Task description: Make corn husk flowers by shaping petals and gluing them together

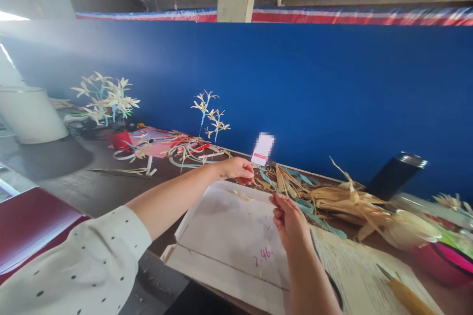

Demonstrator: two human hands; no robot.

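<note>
My left hand [238,170] is held over the far edge of a white cardboard sheet [221,229], its fingers curled together in a pinch. Lower and to the right, my right hand [290,219] also pinches with thumb and forefinger. Whatever lies between the fingers of either hand is too thin or small to make out. A small pale husk scrap [242,196] rests on the cardboard below my left hand. Just beyond my right hand is a heap of dry corn husks [288,182] with blue-green strips [312,211] among them.
White flowers in a red pot [120,141] stand at left, near a white bucket [31,115]. A lit phone [262,150] leans by a blue partition [332,88]. At right are a dark flask [395,174], printed paper [354,266] and a pink bowl [443,263].
</note>
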